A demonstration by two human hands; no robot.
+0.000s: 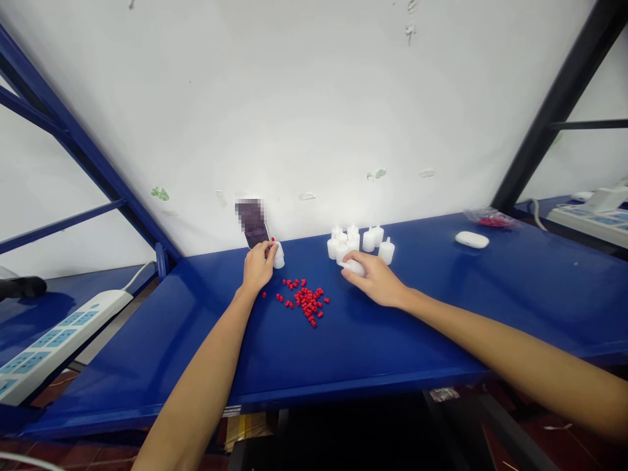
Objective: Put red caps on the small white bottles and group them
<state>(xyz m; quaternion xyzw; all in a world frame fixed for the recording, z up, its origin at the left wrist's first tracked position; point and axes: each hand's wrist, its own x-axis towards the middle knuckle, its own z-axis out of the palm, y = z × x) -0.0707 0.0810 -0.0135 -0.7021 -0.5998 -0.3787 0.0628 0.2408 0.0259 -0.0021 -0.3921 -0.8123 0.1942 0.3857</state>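
Observation:
My left hand (258,267) is at the back left of the blue table, fingers closed around a small white bottle (279,258). A red cap shows at its fingertips, and the fingers hide part of the bottle. My right hand (377,280) grips another small white bottle (354,266), tilted on its side with its nozzle toward the left. Just behind that hand stands a cluster of upright white bottles (332,248) with narrow nozzles. One more white bottle (386,252) stands to their right. Between my hands lies a loose pile of small red caps (308,301).
A phone (256,232) leans on the white wall behind my left hand. On the right of the blue table (392,347) are a white rounded case (471,240) and a clear bag with red pieces (493,220). A power strip (63,340) lies far left.

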